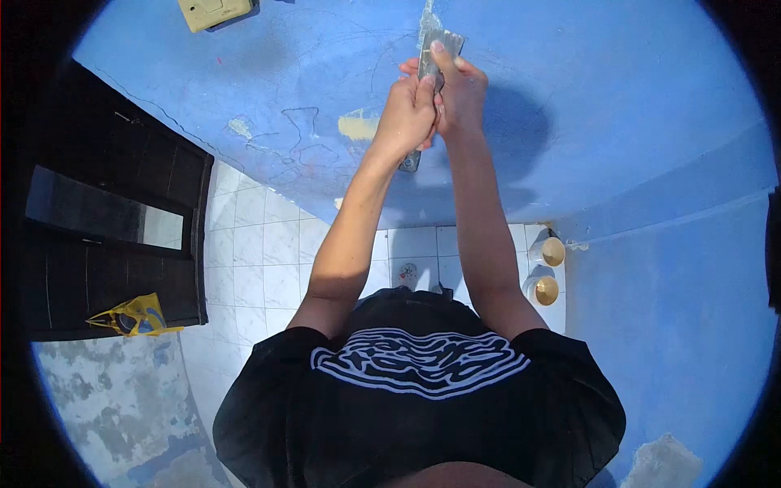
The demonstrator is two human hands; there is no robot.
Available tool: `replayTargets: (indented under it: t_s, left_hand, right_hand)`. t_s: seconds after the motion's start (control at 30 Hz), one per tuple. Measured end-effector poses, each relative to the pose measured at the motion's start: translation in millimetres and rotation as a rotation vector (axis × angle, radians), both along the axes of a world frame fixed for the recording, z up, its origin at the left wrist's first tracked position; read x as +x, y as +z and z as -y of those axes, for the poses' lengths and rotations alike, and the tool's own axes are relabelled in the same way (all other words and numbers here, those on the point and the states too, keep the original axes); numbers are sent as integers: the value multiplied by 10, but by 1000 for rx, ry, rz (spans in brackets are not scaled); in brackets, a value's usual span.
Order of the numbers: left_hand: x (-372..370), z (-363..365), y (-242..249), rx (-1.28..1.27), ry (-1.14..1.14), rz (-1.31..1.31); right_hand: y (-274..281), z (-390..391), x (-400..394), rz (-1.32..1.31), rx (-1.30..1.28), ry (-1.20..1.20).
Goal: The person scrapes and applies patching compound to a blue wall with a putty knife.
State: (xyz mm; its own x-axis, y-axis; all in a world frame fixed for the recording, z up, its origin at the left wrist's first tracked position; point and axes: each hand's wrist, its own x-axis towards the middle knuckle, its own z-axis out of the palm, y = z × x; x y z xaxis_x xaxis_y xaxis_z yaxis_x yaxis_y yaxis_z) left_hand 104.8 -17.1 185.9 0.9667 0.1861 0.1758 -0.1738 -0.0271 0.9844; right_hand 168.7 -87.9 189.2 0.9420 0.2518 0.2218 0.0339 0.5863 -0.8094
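Note:
Both of my hands are raised together in front of the blue wall, around a putty knife. My left hand is closed around its handle, whose lower end sticks out beneath the palm. On the other side, my right hand grips it with the thumb pressed along the flat grey blade. The blade points up, its tip overlapping a whitish streak of filler on the wall. A cream patch shows on the wall left of my left hand. Parts of the handle are hidden by my fingers.
Two round tubs stand on the white tiled floor by the right corner. A dark wooden door is at left, with a yellow plastic bag near it. A cream box is fixed at the upper left.

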Motion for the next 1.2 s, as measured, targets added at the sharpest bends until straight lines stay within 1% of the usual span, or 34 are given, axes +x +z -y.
replayTargets:
  t_s: [0.03, 0.17, 0.23, 0.3, 0.33, 0.4, 0.47, 0.5, 0.57, 0.63, 0.67, 0.73, 0.77, 0.9, 0.97, 1.03, 1.07, 1.1, 1.13, 1.17, 1.2]
  left_hand:
    - [23, -14, 64, 16, -9, -11]
    - [28, 9, 71, -6, -10, -6]
    - [-16, 24, -3, -21, 0, -3]
    - [4, 24, 10, 44, 22, -11]
    - [-4, 52, -3, 41, 14, -19]
    - [68, 55, 51, -56, -10, 48]
    - [38, 49, -32, -53, 7, 24]
    - [0, 47, -59, -45, 29, 4]
    - [15, 62, -19, -37, 39, 1]
    - [80, 82, 53, -85, 25, 17]
    - [82, 76, 52, -87, 11, 30]
    - [8, 51, -62, -77, 16, 7]
    - [10, 27, -66, -54, 13, 5]
    - [106, 30, 193, -33, -16, 64]
    - [82, 49, 144, -51, 21, 48]
    - [63, 33, -98, -17, 50, 54]
    - [76, 7, -195, 17, 78, 56]
    - [90, 2, -71, 17, 77, 53]
    - [117, 0, 160, 39, 39, 64]
    - [120, 7, 271, 58, 4, 75]
    - [127, 12, 278, 58, 8, 78]
  right_hand:
    - [-5, -5, -18, -9, 6, -71]
    - [83, 0, 16, -15, 26, -104]
    - [7, 32, -62, -20, -47, -96]
    - [131, 48, 20, -1, -39, -102]
    - [159, 62, 24, 12, -34, -98]
    - [101, 22, 47, 45, -14, -116]
    - [-11, 44, 22, 55, -14, -123]
    - [-24, 50, -12, 44, -56, -120]
    - [10, 37, 21, 42, -98, -108]
    - [75, 8, 122, 63, 5, -97]
    - [94, -6, 143, 72, 12, -96]
    - [40, 16, 27, 38, -66, -113]
    - [69, 7, 44, 41, -64, -109]
    - [203, 30, 94, 84, 0, -82]
    - [217, 25, 86, 90, 21, -71]
    - [-5, -18, 2, 26, -17, -86]
    - [-79, -32, 15, 59, -27, -99]
    - [41, -5, 22, 56, -28, -100]
    - [265, 49, 41, 52, -42, -93]
    - [376, 88, 57, 47, -60, -82]
    - [378, 88, 92, 50, -60, -79]
